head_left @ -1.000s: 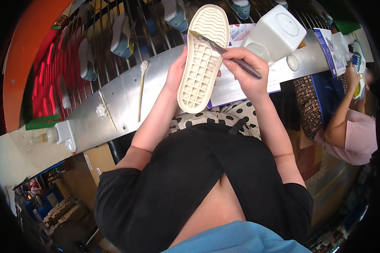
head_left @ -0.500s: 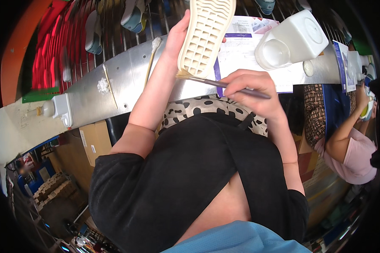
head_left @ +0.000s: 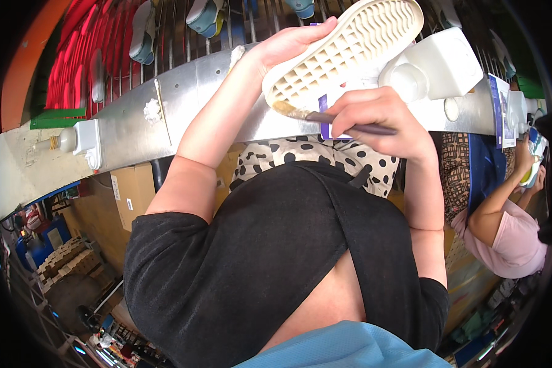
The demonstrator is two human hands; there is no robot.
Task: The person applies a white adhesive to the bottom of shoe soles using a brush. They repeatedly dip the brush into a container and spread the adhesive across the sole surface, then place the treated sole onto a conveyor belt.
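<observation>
Left hand [head_left: 291, 46] mostly hidden behind shoe sole [head_left: 343, 52].

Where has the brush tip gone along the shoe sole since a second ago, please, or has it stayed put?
Yes, it moved: the brush in the right hand went from the shoe sole's toe end to its heel end.

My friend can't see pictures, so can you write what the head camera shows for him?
A person's left hand holds a cream shoe sole, tread side up, while the right hand touches a small brush to its near end. Beyond stands a metal workbench with a white jug; another person in pink works at the right.
</observation>
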